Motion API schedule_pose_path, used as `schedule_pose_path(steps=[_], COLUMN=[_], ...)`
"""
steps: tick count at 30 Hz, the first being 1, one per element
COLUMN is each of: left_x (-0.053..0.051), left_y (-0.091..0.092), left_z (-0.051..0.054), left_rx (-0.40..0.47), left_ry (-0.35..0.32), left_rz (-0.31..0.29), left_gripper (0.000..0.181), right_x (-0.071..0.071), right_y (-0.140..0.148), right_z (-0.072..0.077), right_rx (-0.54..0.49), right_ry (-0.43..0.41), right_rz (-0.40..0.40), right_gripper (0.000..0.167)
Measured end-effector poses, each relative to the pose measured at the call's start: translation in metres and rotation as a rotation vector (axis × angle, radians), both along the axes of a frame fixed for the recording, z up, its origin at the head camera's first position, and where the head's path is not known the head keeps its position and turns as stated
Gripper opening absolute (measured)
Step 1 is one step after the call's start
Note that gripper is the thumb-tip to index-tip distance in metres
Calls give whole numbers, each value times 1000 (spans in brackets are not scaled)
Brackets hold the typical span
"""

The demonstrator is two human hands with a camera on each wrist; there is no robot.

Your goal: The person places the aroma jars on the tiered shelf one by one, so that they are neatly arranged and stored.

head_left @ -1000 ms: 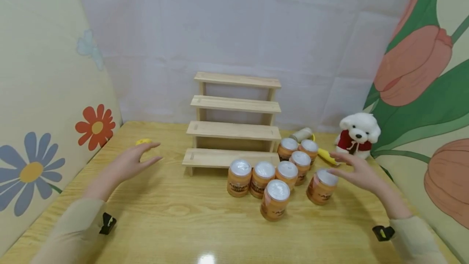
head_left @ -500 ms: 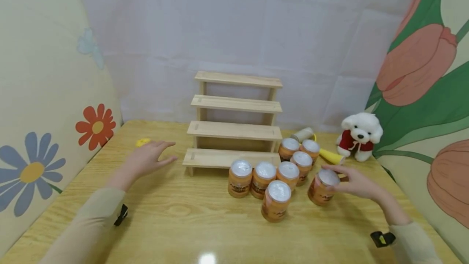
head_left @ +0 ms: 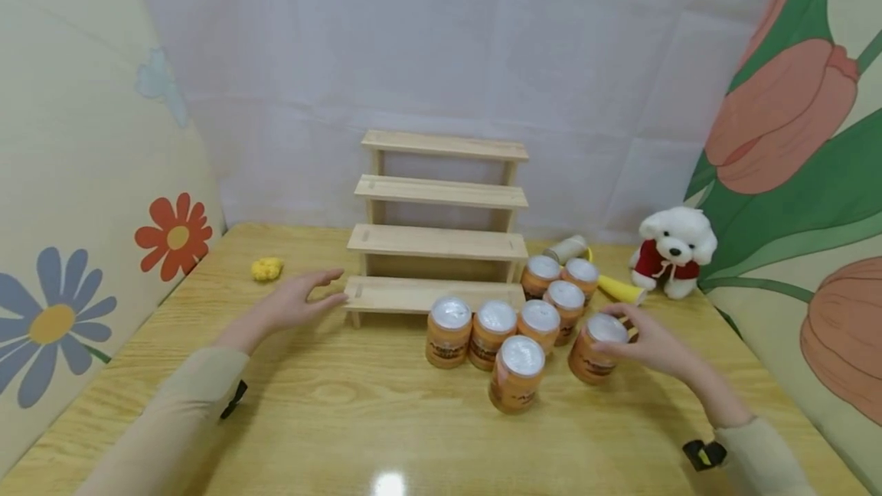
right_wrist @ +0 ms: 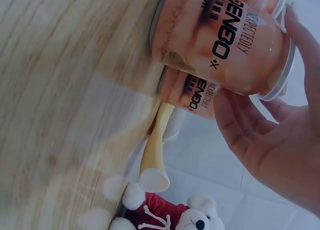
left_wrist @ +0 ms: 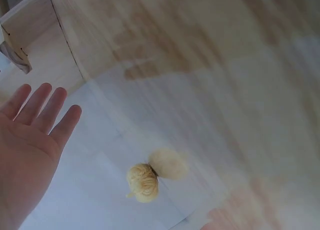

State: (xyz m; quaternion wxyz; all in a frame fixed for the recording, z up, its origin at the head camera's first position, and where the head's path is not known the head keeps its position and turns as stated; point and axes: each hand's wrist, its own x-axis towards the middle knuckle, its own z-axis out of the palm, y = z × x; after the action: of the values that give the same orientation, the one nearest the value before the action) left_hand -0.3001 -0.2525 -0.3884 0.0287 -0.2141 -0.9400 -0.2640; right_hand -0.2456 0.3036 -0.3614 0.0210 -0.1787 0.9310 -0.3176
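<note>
My right hand (head_left: 644,343) grips the upper part of an orange can (head_left: 594,358) with a silver lid, at the right of the other cans. In the right wrist view the thumb and fingers of the hand (right_wrist: 280,135) curl round the lid end of that can (right_wrist: 220,44). My left hand (head_left: 292,302) hovers near the left end of the bottom step of a wooden four-step rack (head_left: 413,295), holding nothing. Its fingers are straight and spread in the left wrist view, the palm (left_wrist: 30,155) bare. Several more orange cans (head_left: 448,343) stand before the rack's right part.
A yellow knitted ball (head_left: 266,269) lies at the left. Behind the cans, by the rack's right side, are a greyish cylinder (head_left: 566,249) and a yellow cone-shaped thing (head_left: 620,290). A white plush dog (head_left: 678,243) in a red jacket sits at the back right.
My right hand has come down onto the right-hand can, closed round it and shifted it slightly left. My left hand has moved right, towards the rack.
</note>
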Motion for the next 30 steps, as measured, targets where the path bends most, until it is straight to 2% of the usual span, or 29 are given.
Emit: schedule_pose_path(steps=[4,9,14,20,25,30], left_x=[0,0,2,1,2,2], left_y=[-3,-2,0,2,3,3], left_z=[-2,-3,-1,0,-1,-2], left_rx=[27,40,44,34,35,25], left_ry=[-11,-34,-56,-59,-56,-48], left_rz=[-28,-58,-60,-53,-62,-57], left_gripper=[64,61,62,63,62,62], right_x=[0,2,4,5,8,11], right_y=[-3,-1,-1,-2,-1,1], right_z=[-4,-4,-5,-4,3,22], right_rx=[-6,-28,-54,-41,-28,-35], right_ry=[29,-17,-56,-33,-9,29], right_rz=[-2,-2,-32,-78,-74,-82], right_gripper=[59,65,72,70,67,65])
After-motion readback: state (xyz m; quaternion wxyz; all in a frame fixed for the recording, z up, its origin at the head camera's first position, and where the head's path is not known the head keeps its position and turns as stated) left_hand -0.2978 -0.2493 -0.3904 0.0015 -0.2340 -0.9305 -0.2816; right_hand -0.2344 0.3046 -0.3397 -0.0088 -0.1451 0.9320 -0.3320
